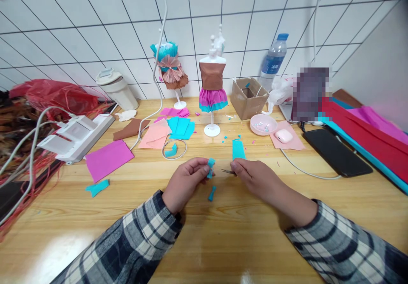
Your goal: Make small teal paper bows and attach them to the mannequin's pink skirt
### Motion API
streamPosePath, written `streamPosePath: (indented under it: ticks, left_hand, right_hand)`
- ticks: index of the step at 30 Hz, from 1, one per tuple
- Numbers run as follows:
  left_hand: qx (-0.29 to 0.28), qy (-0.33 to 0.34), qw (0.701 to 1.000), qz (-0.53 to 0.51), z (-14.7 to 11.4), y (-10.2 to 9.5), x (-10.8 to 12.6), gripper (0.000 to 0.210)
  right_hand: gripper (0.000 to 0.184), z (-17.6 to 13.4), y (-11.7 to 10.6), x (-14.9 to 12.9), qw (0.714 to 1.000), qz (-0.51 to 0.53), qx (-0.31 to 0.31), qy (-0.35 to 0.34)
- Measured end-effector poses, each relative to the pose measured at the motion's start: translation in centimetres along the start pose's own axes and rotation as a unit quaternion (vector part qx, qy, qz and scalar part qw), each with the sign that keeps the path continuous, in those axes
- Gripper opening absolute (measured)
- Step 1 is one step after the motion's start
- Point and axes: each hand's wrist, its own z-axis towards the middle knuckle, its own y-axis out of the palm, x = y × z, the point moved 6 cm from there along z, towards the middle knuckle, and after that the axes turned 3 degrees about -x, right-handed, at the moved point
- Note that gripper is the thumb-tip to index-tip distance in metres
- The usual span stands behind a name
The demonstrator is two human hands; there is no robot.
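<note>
Between the thumb and fingers of my left hand (pixel 190 178) is a small folded piece of turquoise crepe paper (pixel 210 167). My right hand (pixel 255 177) is closed on small scissors (pixel 228 172), whose dark tips point left toward that paper without touching it; the handles are hidden in my fist. Below my left fingertips, a turquoise paper bow (pixel 212 193) lies on the table. A turquoise paper strip (pixel 238 150) rests just beyond my right hand. Farther back stands a small white dress form (pixel 212 76) wearing a brown top and a magenta skirt with a turquoise hem.
Behind lie turquoise sheets (pixel 181 127), a magenta sheet (pixel 110 160) and a looped cable (pixel 174 149). A second dressed form (pixel 172 69), a cardboard box (pixel 249 99) and a pink bowl (pixel 263 124) stand near the tiled wall. A power strip (pixel 79 137) sits left, a black phone (pixel 337 151) right.
</note>
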Motion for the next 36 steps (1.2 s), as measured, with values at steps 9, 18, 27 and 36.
streamPosePath:
  ticks: [9, 18, 27, 36]
  left_hand:
    - [0.049, 0.032, 0.996, -0.069, 1.1, -4.3, 2.1, 0.033]
    - [0.006, -0.054, 0.985, -0.162, -0.4, 0.3, -0.7, 0.035]
    - [-0.015, -0.04, 0.981, -0.19, -0.7, 1.6, -0.8, 0.034]
    - [0.006, -0.048, 0.979, -0.196, -0.8, 1.8, -1.1, 0.036]
  right_hand:
    - [0.023, 0.1, -1.8, 0.8, 0.978, -0.162, 0.125, 0.03]
    - [0.015, -0.9, -0.7, -2.4, 0.975, 0.154, 0.147, -0.066]
    - [0.034, -0.1, 2.9, -2.1, 0.893, 0.447, -0.047, 0.037]
    - [0.023, 0.1, 2.6, -1.3, 0.918, 0.387, 0.017, 0.086]
